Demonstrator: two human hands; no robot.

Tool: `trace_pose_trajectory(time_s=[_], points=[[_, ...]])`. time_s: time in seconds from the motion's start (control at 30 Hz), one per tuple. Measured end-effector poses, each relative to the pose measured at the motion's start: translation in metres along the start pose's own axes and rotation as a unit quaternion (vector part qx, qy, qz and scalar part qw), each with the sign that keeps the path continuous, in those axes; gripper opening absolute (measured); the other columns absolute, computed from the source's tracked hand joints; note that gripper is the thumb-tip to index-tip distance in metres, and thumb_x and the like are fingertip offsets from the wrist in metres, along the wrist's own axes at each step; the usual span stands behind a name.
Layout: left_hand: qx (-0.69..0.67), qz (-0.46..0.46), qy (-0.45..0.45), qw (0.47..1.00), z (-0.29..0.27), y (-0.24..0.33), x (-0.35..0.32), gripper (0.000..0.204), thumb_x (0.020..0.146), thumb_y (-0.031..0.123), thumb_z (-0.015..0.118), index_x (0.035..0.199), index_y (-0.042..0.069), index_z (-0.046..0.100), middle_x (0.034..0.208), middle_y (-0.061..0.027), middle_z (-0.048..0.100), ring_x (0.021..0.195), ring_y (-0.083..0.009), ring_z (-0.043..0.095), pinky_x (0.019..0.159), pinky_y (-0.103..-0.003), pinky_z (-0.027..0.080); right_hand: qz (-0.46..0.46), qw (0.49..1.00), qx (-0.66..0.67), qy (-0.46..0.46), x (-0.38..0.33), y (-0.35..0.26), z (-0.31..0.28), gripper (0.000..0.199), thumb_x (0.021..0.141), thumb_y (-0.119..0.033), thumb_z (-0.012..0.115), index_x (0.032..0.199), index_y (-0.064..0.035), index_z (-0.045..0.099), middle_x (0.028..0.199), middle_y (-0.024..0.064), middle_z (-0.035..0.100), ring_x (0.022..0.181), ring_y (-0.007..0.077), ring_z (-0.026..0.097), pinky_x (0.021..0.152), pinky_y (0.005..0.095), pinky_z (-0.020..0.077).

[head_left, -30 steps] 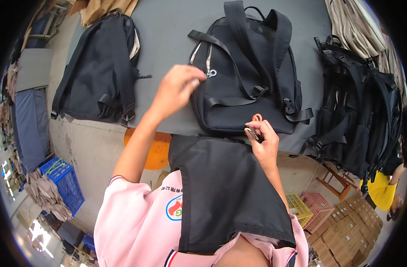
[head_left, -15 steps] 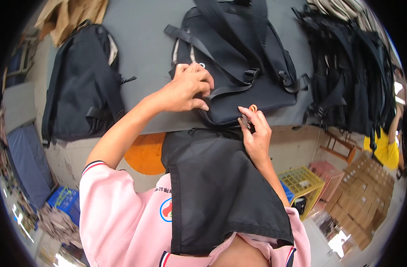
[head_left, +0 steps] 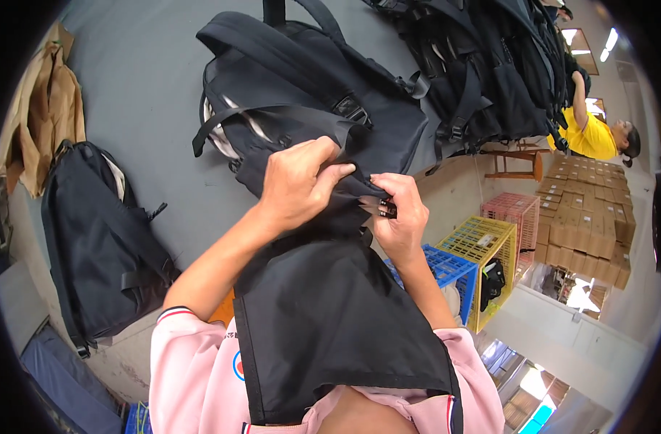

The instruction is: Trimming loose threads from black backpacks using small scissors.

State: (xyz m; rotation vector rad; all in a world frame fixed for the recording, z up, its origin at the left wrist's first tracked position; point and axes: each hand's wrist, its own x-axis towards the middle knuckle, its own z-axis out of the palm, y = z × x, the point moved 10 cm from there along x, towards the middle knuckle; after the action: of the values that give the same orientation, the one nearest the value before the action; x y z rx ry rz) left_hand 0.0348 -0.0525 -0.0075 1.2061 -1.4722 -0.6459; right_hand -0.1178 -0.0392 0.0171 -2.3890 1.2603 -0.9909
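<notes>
Backpack (head_left: 308, 108) fabric at the table (head_left: 149, 87) edge is pinched shut by the left hand (head_left: 301, 184), fingers closed on a fold. Just beside it, the right hand (head_left: 399, 213) is closed around a small dark fitting (head_left: 387, 210). By the look of it, fastening is underway, not finished.

the black fabric backpack (head_left: 308, 108) lies flat on the grey desk (head_left: 142, 87), its back panel up and its padded shoulder straps running across the top. a webbing strap loops over its near side, and a pale lining shows at an opening on its left edge. its near lower corner is bunched and lifted at the desk's front edge, pinched by the left hand (head_left: 298, 184) and the right hand (head_left: 402, 217), which also holds a small dark object (head_left: 387, 210) too hidden to identify.
</notes>
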Motion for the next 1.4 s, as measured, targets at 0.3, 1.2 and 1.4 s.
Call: trace_pose_trajectory(time_s=[0.3, 1.2, 1.4], points=[[-0.22, -0.188, 0.152, 0.945, 0.013, -0.037, -0.024, 0.038, 0.082, 0.015, 0.065, 0.111, 0.001, 0.044, 0.085, -0.0118, 0.057, 0.069, -0.0191, 0.057, 0.068, -0.031, 0.047, 0.065, 0.996, 0.029, 0.053, 0.026, 0.012, -0.008, 0.023, 0.062, 0.002, 0.074, 0.078, -0.0047, 0.058, 0.074, 0.0076, 0.058, 0.06, 0.0207, 0.057, 0.057, 0.0284, 0.0443], [0.119, 0.092, 0.133, 0.98, 0.012, 0.016, -0.002, 0.032, 0.06, -0.002, 0.064, 0.091, 0.002, 0.058, 0.081, -0.0091, 0.063, 0.069, -0.024, 0.06, 0.059, -0.033, 0.04, 0.191, 0.96, 0.199, 0.045, 0.034, 0.03, 0.004, 0.013, 0.074, 0.002, 0.07, 0.081, -0.0024, 0.06, 0.077, -0.0004, 0.054, 0.059, 0.0039, 0.041, 0.05, 0.0201, 0.0326], [0.07, 0.151, 0.143, 0.976, 0.006, 0.019, -0.008, 0.037, 0.061, -0.008, 0.066, 0.094, 0.004, 0.054, 0.083, -0.0079, 0.066, 0.064, -0.0218, 0.06, 0.054, -0.03, 0.036, 0.232, 0.945, 0.21, -0.101, 0.04, 0.029, -0.005, 0.021, 0.077, 0.005, 0.066, 0.096, -0.0006, 0.064, 0.092, 0.0084, 0.062, 0.075, 0.0123, 0.057, 0.067, 0.0229, 0.0454]])
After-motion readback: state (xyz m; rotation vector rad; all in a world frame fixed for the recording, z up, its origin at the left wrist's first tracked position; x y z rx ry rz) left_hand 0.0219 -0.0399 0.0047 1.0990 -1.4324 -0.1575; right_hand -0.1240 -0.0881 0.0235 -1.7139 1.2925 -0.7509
